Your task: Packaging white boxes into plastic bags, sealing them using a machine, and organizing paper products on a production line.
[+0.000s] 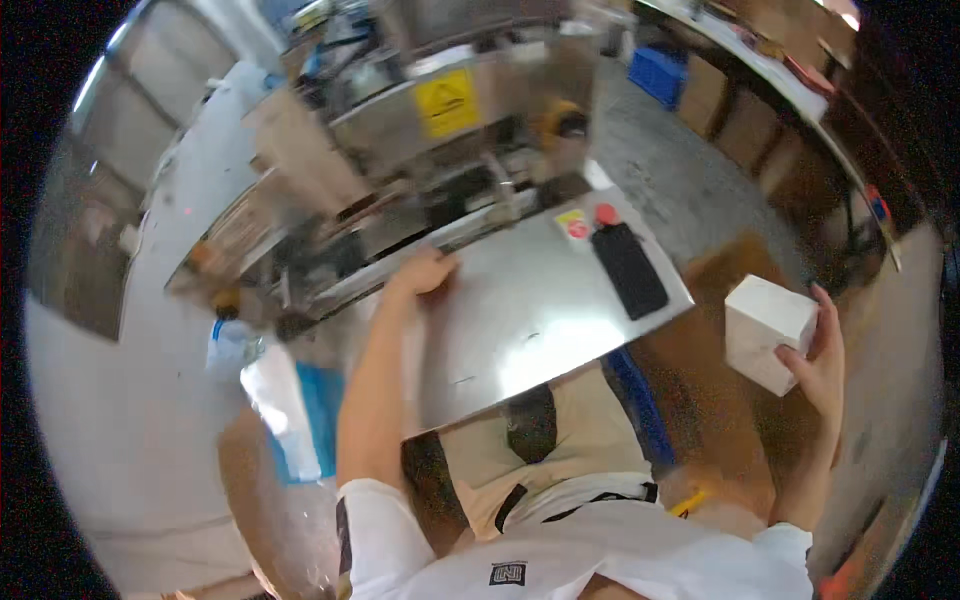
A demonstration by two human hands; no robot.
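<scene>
My right hand grips a plain white box off to the right, beyond the edge of the steel tabletop. The thumb lies across the box's near face, and the other fingers wrap round its right side. My left hand is at the far left part of the steel tabletop, close to the machine's front. Its fingers look curled in; whatever they may hold is hidden and slightly blurred. A black phone-like slab lies on the tabletop's right side, beside a red button.
A yellow warning sign marks the machine. Blue and clear plastic packaging sits left of my left arm. Brown cardboard stands below the white box. A blue crate is on the floor, near a long workbench at far right.
</scene>
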